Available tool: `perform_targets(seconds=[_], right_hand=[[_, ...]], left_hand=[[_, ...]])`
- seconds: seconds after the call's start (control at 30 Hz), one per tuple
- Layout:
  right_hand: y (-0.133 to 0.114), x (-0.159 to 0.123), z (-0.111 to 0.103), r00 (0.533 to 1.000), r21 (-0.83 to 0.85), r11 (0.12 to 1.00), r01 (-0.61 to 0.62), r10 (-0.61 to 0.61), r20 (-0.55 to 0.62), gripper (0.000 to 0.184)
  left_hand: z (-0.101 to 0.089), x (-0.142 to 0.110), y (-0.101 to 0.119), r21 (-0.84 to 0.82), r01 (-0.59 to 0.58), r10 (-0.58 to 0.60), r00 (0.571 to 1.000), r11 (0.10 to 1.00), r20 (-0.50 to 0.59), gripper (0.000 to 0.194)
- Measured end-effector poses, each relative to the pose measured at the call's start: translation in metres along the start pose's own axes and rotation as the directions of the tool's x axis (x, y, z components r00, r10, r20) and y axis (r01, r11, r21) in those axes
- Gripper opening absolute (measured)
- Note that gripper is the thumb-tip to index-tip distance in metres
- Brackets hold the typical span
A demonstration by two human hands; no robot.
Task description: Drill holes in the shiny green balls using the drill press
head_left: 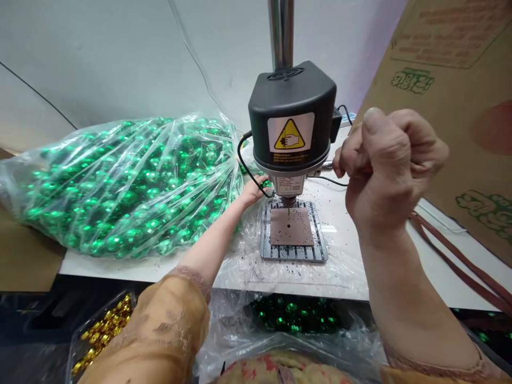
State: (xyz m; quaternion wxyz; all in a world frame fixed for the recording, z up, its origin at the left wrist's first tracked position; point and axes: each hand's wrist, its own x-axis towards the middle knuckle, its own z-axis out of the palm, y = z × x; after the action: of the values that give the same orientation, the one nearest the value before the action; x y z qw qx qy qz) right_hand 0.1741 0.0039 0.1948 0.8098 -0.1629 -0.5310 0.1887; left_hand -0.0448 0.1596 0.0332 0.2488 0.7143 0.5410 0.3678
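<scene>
Head view looks down on a small bench drill [292, 125] with a black motor housing, a yellow warning sticker and a chrome column rising behind it; its bit hangs just above a brown pad [291, 226] lying on a ribbed grey base plate [293, 250]. Right hand [390, 165] is curled into a tight fist around the drill's thin lever [326, 166], of which only a short metal stub shows. Left hand [256, 189] reaches in beside the bit, fingers pinched on what looks like a green bead [265, 184], though the cable partly hides it. Left of the drill, touching the forearm, a bulging clear bag of green beads [124, 186] fills the tabletop [352, 266]. A cardboard box [452, 106] walls off the right side, leaving open surface only in front of the base plate, toward the near edge.
</scene>
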Motion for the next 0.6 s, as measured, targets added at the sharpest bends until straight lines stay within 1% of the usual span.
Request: perform_targets(seconds=[0.07, 0.1, 0.17, 0.23, 0.27, 0.3, 0.37, 0.47, 0.53, 0.6], right_hand=[[0.000, 0.000, -0.001, 1.000, 0.010, 1.000, 0.014, -0.014, 0.007, 0.041], [0.000, -0.001, -0.001, 1.000, 0.012, 1.000, 0.021, -0.021, 0.011, 0.041], [0.001, -0.001, -0.001, 0.999, 0.010, 0.999, 0.036, -0.036, 0.024, 0.042], [0.002, -0.002, -0.001, 0.998, 0.004, 0.999, 0.049, -0.049, 0.027, 0.043], [0.001, -0.003, -0.001, 0.998, 0.002, 0.999, 0.053, -0.053, 0.023, 0.043], [0.001, -0.003, -0.001, 0.999, 0.001, 0.999, 0.051, -0.051, 0.020, 0.043], [0.000, -0.004, 0.000, 0.999, 0.009, 0.999, 0.045, -0.045, 0.013, 0.042], [-0.002, -0.005, 0.002, 1.000, 0.011, 1.000, 0.029, -0.029, 0.008, 0.042], [-0.002, -0.005, 0.003, 0.999, -0.013, 0.999, 0.035, -0.035, -0.012, 0.044], [-0.001, -0.005, 0.004, 0.999, -0.026, 0.999, 0.038, -0.039, -0.023, 0.046]], left_hand=[[0.006, -0.001, 0.001, -0.008, 0.019, -0.019, 0.999, 1.000, -0.029, 0.035], [0.006, -0.006, 0.001, -0.046, 0.044, -0.047, 0.997, 0.998, -0.064, 0.033], [0.000, -0.024, 0.004, -0.218, 0.128, -0.162, 0.976, 0.967, -0.147, 0.031], [-0.011, -0.050, 0.010, -0.456, 0.193, -0.301, 0.937, 0.869, -0.178, 0.032], [-0.017, -0.065, 0.013, -0.549, 0.206, -0.344, 0.925, 0.810, -0.161, 0.034], [-0.022, -0.081, 0.017, -0.603, 0.207, -0.354, 0.925, 0.771, -0.135, 0.037], [-0.030, -0.113, 0.024, -0.633, 0.199, -0.319, 0.944, 0.748, -0.081, 0.042], [-0.028, -0.148, 0.034, -0.573, 0.172, -0.216, 0.976, 0.801, -0.008, 0.055], [-0.020, -0.158, 0.038, -0.525, 0.122, -0.130, 0.991, 0.843, 0.022, 0.059], [-0.011, -0.159, 0.042, -0.473, 0.061, -0.042, 0.998, 0.879, 0.051, 0.054]])
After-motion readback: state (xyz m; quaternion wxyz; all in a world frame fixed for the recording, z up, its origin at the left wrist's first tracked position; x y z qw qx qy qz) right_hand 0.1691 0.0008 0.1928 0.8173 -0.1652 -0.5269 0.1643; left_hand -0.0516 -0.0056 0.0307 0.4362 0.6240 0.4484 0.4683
